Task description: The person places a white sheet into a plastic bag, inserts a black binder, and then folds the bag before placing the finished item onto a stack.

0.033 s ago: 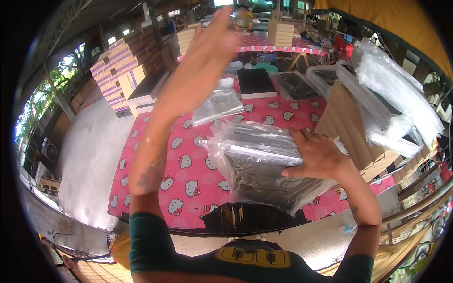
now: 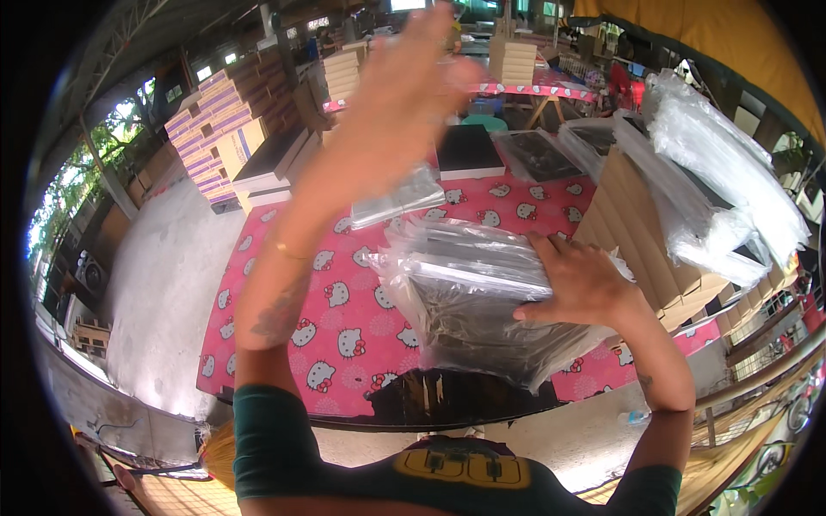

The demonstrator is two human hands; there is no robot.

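My left hand (image 2: pixel 387 129) is raised high above the far part of the table, blurred by motion. Its fingers look stretched out, and I see nothing in it. My right hand (image 2: pixel 585 279) rests on a pile of flat, dark panels in clear plastic bags (image 2: pixel 469 297), thumb and fingers spread over its right side. The loose plastic of the bags is crumpled at the left and near edges. Beyond the pile lie a stack of clear plastic sleeves (image 2: pixel 400 205) and a black-topped, white-sided flat box (image 2: pixel 470 152), partly behind my left hand.
A pink, cartoon-print cloth covers the table (image 2: pixel 323 344), torn at the near edge. Brown cartons (image 2: pixel 632 219) and plastic-wrapped panels (image 2: pixel 710 163) are piled at right. Stacked boxes (image 2: pixel 224 129) stand at left. Another pink table (image 2: pixel 568 84) is farther back.
My left hand has swung a little to the right, now covering more of the sleeves and the far background. My right hand and the bagged pile stay in place.
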